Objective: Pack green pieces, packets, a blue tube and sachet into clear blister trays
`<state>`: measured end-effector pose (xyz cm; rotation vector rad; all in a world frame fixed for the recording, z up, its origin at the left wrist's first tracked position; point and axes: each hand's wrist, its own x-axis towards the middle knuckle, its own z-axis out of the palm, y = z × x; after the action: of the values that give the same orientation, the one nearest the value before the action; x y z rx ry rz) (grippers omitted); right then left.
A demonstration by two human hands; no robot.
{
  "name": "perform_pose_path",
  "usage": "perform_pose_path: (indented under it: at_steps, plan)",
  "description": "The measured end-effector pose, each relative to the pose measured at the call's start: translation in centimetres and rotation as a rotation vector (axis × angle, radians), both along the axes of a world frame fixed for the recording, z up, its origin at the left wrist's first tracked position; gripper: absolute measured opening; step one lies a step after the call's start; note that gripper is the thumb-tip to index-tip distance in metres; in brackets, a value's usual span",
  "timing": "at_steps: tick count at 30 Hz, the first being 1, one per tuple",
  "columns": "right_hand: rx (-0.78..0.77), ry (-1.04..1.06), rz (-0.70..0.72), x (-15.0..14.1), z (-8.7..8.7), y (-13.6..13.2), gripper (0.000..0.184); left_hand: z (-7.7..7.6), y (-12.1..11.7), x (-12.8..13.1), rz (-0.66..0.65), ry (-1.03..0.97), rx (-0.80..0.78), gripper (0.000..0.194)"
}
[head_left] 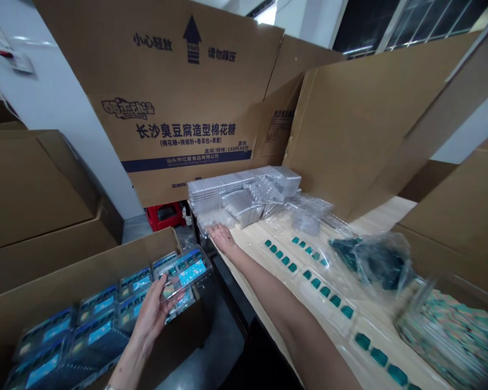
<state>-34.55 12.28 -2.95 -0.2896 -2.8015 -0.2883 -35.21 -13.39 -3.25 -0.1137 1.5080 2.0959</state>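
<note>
Pack (193, 272), long axis toward two o'clock, is clamped in left fingers (163, 280); right fingers (216, 229), by trays (211, 196), unclear.

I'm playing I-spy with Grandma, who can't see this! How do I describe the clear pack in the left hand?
Find the open brown cardboard box at lower left, holding rows of clear plastic packs with blue labels. Near its right end is a flat, clear plastic pack with a light-blue label. Unlike its neighbours, it's held by the left hand.
</note>
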Motion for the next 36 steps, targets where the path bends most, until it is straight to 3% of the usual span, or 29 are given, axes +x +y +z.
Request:
perform_pose_path:
  at_steps: [13, 15, 18, 22, 27, 31, 36]
  plan:
    - [0.131, -0.023, 0.245, 0.9, 0.9, -1.0, 0.019, 0.0, -0.4, 0.7, -0.072, 0.037, 0.023, 0.016]
    - [0.116, -0.034, 0.241, 1.2, 1.0, -1.3, 0.022, -0.1, -0.6, 0.9, -0.064, 0.029, 0.029, 0.016]
    - [0.085, -0.013, 0.176, 1.3, 1.0, -1.9, 0.043, -0.1, -0.9, 1.1, -0.057, 0.022, 0.037, 0.019]
    - [0.094, -0.027, 0.118, 1.3, 0.7, -2.7, 0.026, -0.3, -1.4, 1.3, -0.053, 0.024, 0.041, 0.022]
    - [0.12, -0.052, 0.201, 2.2, 1.2, -3.2, 0.027, -0.6, -2.5, 0.9, -0.037, 0.041, 0.019, 0.024]
    - [0.161, 0.036, 0.24, 3.3, 3.2, -3.9, 0.03, -1.1, -3.0, 0.4, -0.003, 0.011, -0.003, 0.023]
    - [0.214, 0.137, 0.191, 2.3, 8.7, -2.3, 0.031, -1.5, -2.1, 0.5, -0.006, -0.026, 0.01, 0.025]
